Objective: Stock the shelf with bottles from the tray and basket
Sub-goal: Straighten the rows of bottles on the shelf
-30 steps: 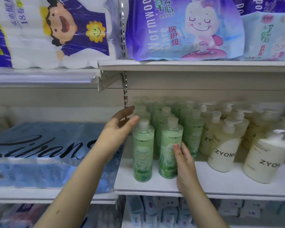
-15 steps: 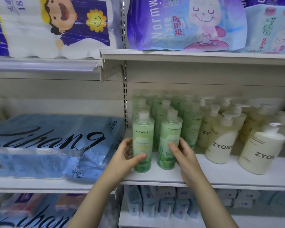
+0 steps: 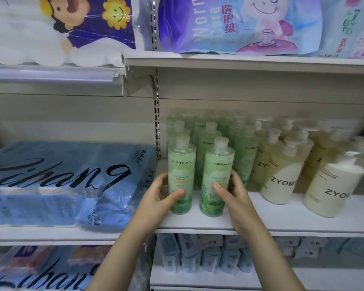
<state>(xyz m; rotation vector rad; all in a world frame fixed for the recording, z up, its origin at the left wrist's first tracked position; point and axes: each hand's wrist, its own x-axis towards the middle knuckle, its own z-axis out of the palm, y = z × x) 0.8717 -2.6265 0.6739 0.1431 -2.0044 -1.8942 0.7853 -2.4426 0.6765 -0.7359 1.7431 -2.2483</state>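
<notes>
Forearms reach forward, left grip (image 3: 160, 196) curled round left bottle (image 3: 181, 168), right grip (image 3: 234, 195) round right bottle (image 3: 218, 168).

One wide-angle camera, worn on the person's head, is looking forward and slightly downward, facing the middle shelf (image 3: 261, 219) squarely from close by.

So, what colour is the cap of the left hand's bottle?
The cap is translucent white; head view.
</notes>
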